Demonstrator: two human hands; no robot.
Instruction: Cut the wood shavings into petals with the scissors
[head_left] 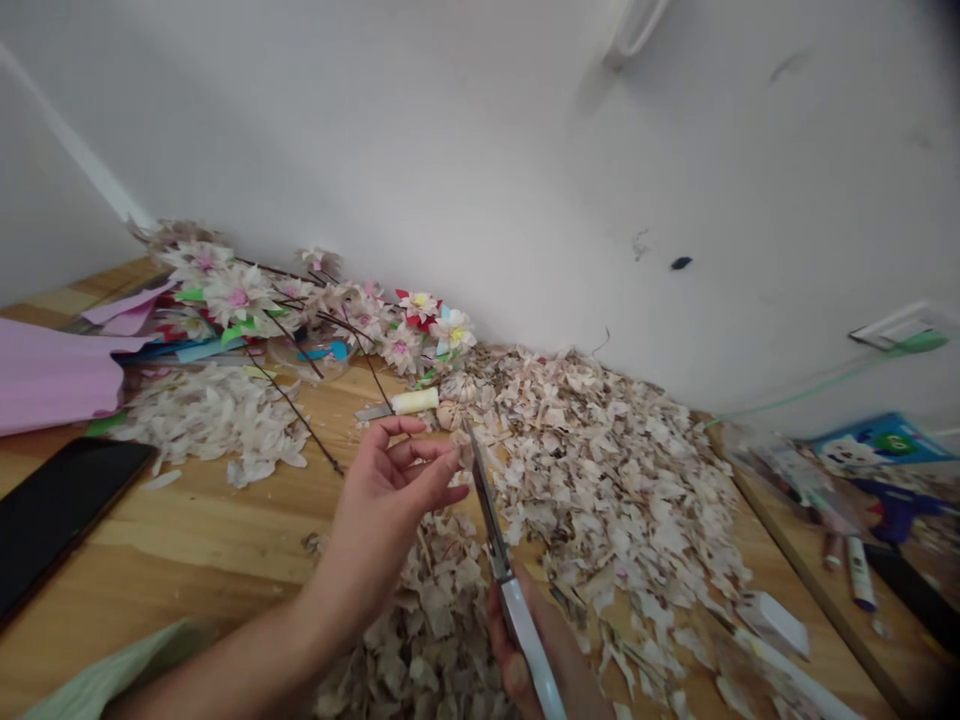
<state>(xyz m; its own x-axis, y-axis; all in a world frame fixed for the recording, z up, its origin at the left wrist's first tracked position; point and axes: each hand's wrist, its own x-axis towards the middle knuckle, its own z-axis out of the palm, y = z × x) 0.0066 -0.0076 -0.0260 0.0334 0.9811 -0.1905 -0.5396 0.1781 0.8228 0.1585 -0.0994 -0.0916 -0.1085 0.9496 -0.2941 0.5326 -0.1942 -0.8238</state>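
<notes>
My left hand (pixel 397 475) is closed, thumb against fingertips, pinching a small pale papery skin piece (pixel 463 450). In my right hand (pixel 536 620) is a pair of scissors (pixel 514 605) with white handles, blades pointing up and away. The blade tips are right beside the piece at my left fingertips; whether they touch it I cannot tell. Beneath and in front of both hands lie heaps of dry, pale papery skins (pixel 600 460). Just beyond my left fingers sit a roundish garlic-like bulb (pixel 451 414) and a small knife with a pale yellow handle (pixel 415 401).
Handmade flowers (pixel 240 295) on dark stems lie along the wall. Trimmed pale petals (pixel 217 420), pink sheets (pixel 60 375) and a black phone (pixel 71 510) are at left. To the right are a white box (pixel 772 620), a marker (pixel 860 572) and a blue glue gun (pixel 900 510).
</notes>
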